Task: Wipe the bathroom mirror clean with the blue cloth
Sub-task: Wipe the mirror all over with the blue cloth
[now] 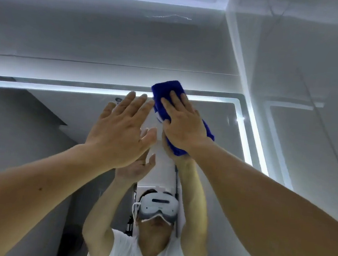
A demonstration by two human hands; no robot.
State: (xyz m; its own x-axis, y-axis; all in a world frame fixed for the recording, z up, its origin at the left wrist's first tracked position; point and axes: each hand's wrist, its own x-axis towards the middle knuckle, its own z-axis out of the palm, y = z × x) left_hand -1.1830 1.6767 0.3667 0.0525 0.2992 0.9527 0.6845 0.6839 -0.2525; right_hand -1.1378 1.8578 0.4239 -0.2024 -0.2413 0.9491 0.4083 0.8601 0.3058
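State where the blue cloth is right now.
In the head view, the blue cloth is pressed under the right hand against the mirror's lit top edge, right of the open left hand.

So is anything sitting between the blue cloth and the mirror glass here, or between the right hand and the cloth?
Nothing visible. The right hand presses flat on the blue cloth, which lies against the mirror at its lit top edge. The left hand is spread open beside it, clear of the cloth.

Glossy grey wall tiles (110, 39)
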